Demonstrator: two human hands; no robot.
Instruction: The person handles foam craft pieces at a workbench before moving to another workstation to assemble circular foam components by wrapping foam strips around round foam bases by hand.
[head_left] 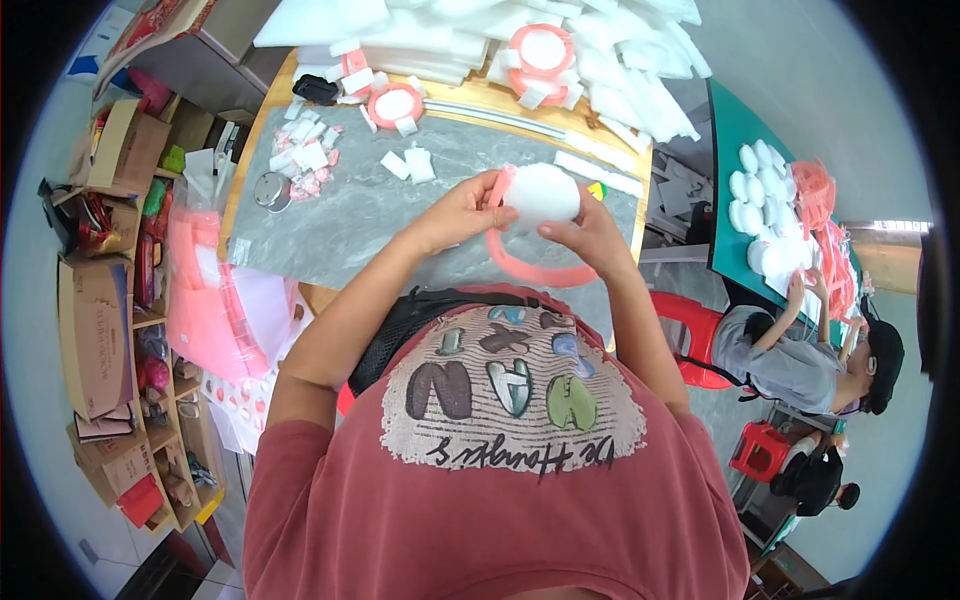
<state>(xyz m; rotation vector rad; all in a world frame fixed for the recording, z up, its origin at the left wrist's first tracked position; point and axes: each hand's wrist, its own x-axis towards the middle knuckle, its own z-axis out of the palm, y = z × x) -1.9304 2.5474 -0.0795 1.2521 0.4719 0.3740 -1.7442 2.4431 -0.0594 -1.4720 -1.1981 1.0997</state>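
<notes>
Left hand (478,212) pinches pink foam strip (532,271) to round white foam disc (543,193) at 9 o'clock, right hand (590,236) clasps disc at 4, apparently steadying it

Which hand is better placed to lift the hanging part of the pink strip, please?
Probably the right hand: the hanging part of the pink strip curves toward its wrist. The left hand seems busy, pinching the strip beside the white disc.
</notes>
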